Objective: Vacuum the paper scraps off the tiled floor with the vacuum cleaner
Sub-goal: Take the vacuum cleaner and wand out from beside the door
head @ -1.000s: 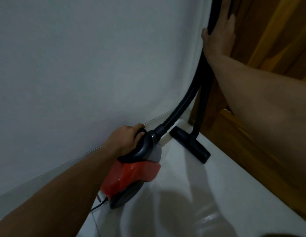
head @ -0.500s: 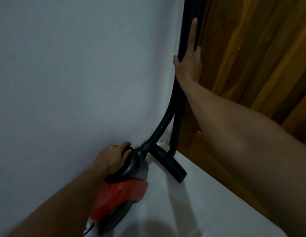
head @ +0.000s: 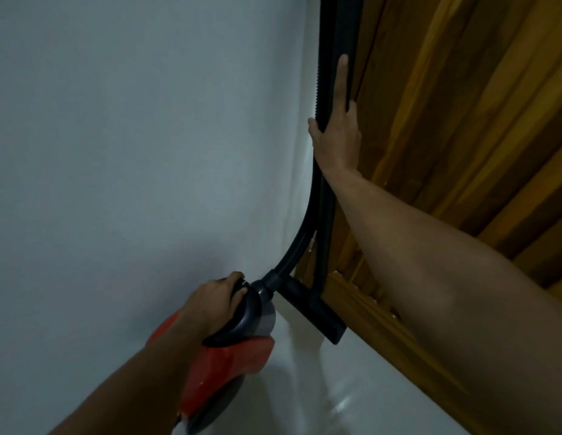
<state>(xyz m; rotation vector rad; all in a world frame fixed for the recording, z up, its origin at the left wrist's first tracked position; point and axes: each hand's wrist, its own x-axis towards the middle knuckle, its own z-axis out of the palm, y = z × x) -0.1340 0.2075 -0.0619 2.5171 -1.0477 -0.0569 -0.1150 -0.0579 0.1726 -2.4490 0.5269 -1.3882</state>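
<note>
L hand (head: 217, 304), at abt 6 o'clock in the view, is clenched round the dark carry handle (head: 253, 312) on top of the red vacuum cleaner (head: 229, 365), w/ fingers curled over the handle's far side. The vac body sits low at 6–7 o'clock, tilted, close against the pale wall (head: 132, 136). One dark wheel (head: 215, 406) shows under it; can't tell if the wheel touches the floor.

The ribbed black hose (head: 301, 238) leaves the body's front toward 1 o'clock, bends up and runs upright beside the black wand (head: 326, 215). R hand (head: 337, 139), abt 1 o'clock from frame centre, grasps wand + hose together. Its thumb hooks round the hose on the left, the index finger (head: 342, 83) lies straight up the wand, and the other fingers are hidden behind.

The wand stands nearly upright in the corner btwn the wall and the wooden door (head: 461, 120), its top leaving the frame at 12 o'clock. At its foot the black floor nozzle (head: 320, 315) sits on the white tiled floor (head: 352, 400), at 2 o'clock of the vac body, its right end next to the wooden door frame (head: 367, 312). The floor is glossy, w/ faint reflections at 5 o'clock.
</note>
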